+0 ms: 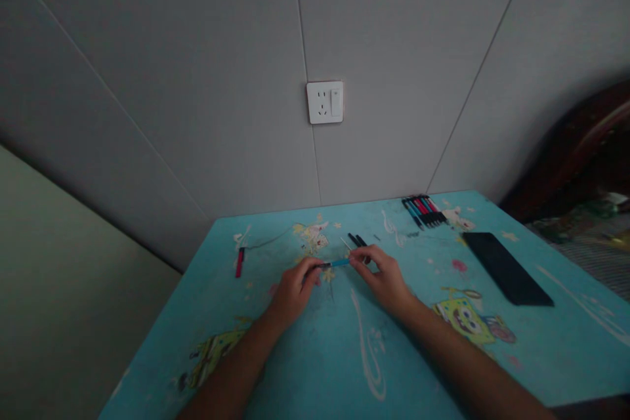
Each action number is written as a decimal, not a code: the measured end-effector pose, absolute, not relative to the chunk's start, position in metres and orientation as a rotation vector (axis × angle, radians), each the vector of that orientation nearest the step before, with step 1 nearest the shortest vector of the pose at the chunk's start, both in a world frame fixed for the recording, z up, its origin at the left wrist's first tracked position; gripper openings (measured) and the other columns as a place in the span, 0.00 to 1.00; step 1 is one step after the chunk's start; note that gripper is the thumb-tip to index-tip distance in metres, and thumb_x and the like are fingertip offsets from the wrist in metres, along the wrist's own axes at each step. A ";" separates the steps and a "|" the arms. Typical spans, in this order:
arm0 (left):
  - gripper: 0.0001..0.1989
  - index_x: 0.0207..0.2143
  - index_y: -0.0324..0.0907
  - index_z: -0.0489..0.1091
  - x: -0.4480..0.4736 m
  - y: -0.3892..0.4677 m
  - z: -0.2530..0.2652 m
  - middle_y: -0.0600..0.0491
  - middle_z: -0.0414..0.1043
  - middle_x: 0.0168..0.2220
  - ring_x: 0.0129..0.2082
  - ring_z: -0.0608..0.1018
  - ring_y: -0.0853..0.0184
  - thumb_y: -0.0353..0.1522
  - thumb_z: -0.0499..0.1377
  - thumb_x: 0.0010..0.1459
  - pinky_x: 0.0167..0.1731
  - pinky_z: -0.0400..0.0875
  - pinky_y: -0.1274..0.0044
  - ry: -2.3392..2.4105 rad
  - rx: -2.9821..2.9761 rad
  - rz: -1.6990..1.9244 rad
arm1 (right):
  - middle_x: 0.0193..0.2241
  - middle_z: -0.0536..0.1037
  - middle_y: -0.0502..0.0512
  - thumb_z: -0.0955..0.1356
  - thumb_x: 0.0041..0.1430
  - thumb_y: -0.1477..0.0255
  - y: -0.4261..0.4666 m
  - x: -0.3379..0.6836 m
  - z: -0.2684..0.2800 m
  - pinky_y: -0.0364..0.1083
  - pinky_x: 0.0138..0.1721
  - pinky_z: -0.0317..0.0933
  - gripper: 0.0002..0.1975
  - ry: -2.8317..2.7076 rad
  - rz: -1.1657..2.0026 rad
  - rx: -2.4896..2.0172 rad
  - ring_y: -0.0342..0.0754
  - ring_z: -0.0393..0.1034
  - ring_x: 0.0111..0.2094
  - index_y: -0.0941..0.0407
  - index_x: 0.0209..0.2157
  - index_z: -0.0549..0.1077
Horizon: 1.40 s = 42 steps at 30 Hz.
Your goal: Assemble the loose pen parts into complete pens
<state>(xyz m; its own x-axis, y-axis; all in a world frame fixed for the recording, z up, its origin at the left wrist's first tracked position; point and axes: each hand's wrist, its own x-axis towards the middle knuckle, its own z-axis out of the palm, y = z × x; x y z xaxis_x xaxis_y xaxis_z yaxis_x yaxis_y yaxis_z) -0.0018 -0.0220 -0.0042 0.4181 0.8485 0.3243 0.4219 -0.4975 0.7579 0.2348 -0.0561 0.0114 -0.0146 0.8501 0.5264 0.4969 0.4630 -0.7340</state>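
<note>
A blue pen (339,263) with a dark end is held level between my two hands, just above the table. My left hand (294,285) pinches its dark left end. The fingers of my right hand (382,274) close on the blue right end. Just beyond my right fingertips are a thin white stick (346,244), perhaps a refill, and two short black pen parts (357,239). My right hand partly hides these. A red pen barrel (239,264) with a dark end lies off to the left of my left hand.
Several blue, red and black pens (424,212) lie side by side at the back right. A dark flat case or pad (506,269) rests on the right of the cartoon-printed table (315,367). The wall behind carries a white socket plate (325,102).
</note>
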 end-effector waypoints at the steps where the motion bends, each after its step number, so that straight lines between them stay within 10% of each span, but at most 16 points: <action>1: 0.12 0.48 0.44 0.69 -0.002 -0.023 -0.004 0.55 0.75 0.30 0.32 0.77 0.67 0.35 0.51 0.66 0.38 0.69 0.75 1.058 2.091 0.940 | 0.36 0.77 0.54 0.67 0.62 0.68 -0.057 0.235 0.012 0.46 0.40 0.66 0.08 -1.664 0.423 -1.180 0.47 0.71 0.36 0.54 0.42 0.74; 9: 0.13 0.50 0.44 0.69 0.003 -0.026 -0.002 0.50 0.75 0.46 0.45 0.76 0.65 0.34 0.52 0.65 0.48 0.68 0.73 0.928 2.148 0.875 | 0.41 0.79 0.56 0.67 0.63 0.69 -0.059 0.235 0.016 0.49 0.46 0.68 0.10 -1.747 0.381 -1.103 0.49 0.74 0.42 0.51 0.46 0.74; 19: 0.13 0.48 0.43 0.69 0.003 -0.027 -0.002 0.49 0.76 0.39 0.38 0.76 0.64 0.37 0.50 0.66 0.42 0.69 0.72 0.933 2.070 0.870 | 0.45 0.78 0.57 0.64 0.64 0.68 -0.060 0.234 0.017 0.52 0.49 0.66 0.15 -1.831 0.300 -1.190 0.51 0.72 0.45 0.51 0.52 0.71; 42: 0.17 0.42 0.42 0.68 -0.007 -0.010 -0.007 0.55 0.67 0.26 0.27 0.70 0.67 0.42 0.46 0.66 0.28 0.65 0.78 1.254 1.713 1.256 | 0.31 0.76 0.56 0.65 0.61 0.70 -0.048 0.265 -0.007 0.45 0.33 0.60 0.07 -2.006 0.067 -1.778 0.50 0.71 0.32 0.54 0.32 0.75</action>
